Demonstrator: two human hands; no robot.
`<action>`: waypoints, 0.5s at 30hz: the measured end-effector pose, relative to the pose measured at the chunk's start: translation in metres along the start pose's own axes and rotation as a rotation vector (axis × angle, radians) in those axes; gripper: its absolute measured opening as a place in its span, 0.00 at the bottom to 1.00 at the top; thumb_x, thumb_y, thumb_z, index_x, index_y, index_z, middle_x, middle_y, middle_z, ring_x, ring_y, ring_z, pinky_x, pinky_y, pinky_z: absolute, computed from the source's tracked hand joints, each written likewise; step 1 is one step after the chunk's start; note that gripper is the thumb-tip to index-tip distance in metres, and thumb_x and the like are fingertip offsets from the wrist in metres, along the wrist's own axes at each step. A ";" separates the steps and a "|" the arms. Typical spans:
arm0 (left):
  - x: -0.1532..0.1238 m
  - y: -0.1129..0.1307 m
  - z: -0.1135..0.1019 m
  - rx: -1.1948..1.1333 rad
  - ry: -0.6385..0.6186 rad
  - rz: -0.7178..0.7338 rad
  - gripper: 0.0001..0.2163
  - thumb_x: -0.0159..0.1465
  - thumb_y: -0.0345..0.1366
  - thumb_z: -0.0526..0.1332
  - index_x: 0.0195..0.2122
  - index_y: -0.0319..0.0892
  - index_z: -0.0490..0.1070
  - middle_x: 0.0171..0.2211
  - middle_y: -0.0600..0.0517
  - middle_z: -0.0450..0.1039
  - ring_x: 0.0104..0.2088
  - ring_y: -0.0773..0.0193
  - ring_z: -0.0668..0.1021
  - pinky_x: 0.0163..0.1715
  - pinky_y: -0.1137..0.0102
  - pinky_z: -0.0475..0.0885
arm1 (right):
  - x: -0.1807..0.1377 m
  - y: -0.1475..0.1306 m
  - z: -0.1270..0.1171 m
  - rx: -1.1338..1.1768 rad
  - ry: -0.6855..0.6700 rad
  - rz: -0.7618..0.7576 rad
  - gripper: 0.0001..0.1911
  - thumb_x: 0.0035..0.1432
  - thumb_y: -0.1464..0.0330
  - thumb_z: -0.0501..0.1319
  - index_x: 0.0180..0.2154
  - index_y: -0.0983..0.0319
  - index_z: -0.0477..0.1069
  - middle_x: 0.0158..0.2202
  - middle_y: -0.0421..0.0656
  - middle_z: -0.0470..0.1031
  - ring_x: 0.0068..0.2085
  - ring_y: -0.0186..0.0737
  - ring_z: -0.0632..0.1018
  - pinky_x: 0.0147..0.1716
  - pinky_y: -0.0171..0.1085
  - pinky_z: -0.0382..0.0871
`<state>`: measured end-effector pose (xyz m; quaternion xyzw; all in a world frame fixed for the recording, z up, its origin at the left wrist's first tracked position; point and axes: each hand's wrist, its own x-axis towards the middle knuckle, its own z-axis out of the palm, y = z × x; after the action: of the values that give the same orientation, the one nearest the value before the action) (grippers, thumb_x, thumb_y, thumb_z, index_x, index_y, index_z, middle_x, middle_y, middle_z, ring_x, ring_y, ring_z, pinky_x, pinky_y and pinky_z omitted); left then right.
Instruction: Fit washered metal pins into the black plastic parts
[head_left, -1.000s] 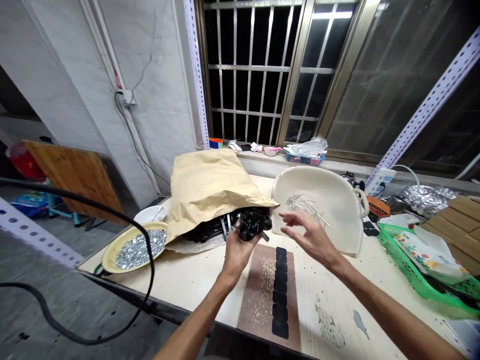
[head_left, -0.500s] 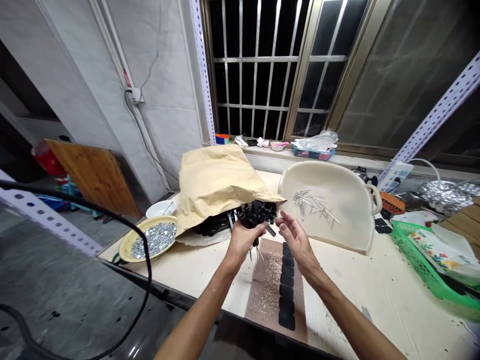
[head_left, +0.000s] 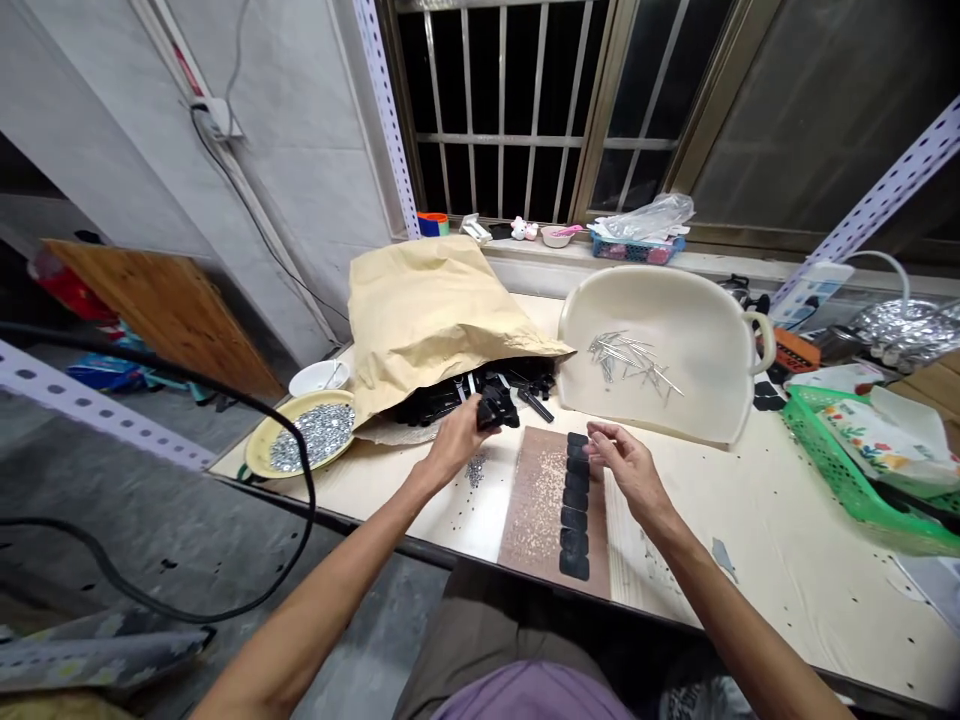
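Note:
My left hand (head_left: 455,440) is closed around black plastic parts (head_left: 496,405), just in front of the opening of a brown paper bag (head_left: 427,310). More black plastic pieces (head_left: 435,402) spill from that opening. On the right, my right hand (head_left: 628,468) hovers by the far end of a column of black rounded pads (head_left: 574,500). Its thumb and index finger are drawn together; anything between them is too small to make out. The pads lie on a brown board (head_left: 525,530) speckled with pale flecks. Small metal bits (head_left: 474,470) are scattered left of the board.
A yellow dish (head_left: 262,450) of small metal pieces and a white bowl (head_left: 319,377) stand left. Behind to the right, a cream basin (head_left: 697,330) holds thin metal rods (head_left: 630,358). A green basket (head_left: 832,480) sits far right. A black cable (head_left: 309,480) hangs at left.
My left hand has drawn the black parts slightly left and nearer the bag opening, uncovering the small metal bits. My right hand has come down beside the pads, its fingers closing. The view has tilted downward.

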<state>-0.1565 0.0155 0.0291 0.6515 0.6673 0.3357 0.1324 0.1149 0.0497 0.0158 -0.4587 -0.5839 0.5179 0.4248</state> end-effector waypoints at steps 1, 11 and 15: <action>0.004 -0.002 0.008 0.031 -0.052 0.048 0.14 0.55 0.36 0.64 0.42 0.43 0.66 0.37 0.49 0.73 0.39 0.57 0.76 0.36 0.68 0.68 | -0.003 0.004 -0.004 0.000 0.015 0.022 0.25 0.53 0.52 0.60 0.46 0.63 0.70 0.46 0.49 0.72 0.38 0.41 0.76 0.40 0.42 0.70; 0.050 -0.020 0.074 0.199 -0.146 0.159 0.19 0.57 0.36 0.63 0.49 0.38 0.65 0.41 0.44 0.68 0.44 0.54 0.69 0.46 0.64 0.63 | -0.025 0.034 -0.040 -0.017 0.158 0.145 0.24 0.50 0.51 0.63 0.41 0.63 0.73 0.40 0.46 0.73 0.32 0.37 0.76 0.38 0.41 0.73; 0.055 -0.026 0.068 0.196 -0.192 0.171 0.25 0.58 0.41 0.62 0.56 0.40 0.61 0.42 0.45 0.67 0.43 0.56 0.68 0.46 0.64 0.63 | -0.027 0.035 -0.038 -0.012 0.170 0.149 0.24 0.50 0.51 0.62 0.41 0.62 0.73 0.39 0.46 0.74 0.31 0.37 0.76 0.36 0.40 0.73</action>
<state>-0.1420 0.0889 -0.0229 0.7450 0.6231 0.2150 0.1023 0.1607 0.0328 -0.0160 -0.5458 -0.5131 0.5037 0.4302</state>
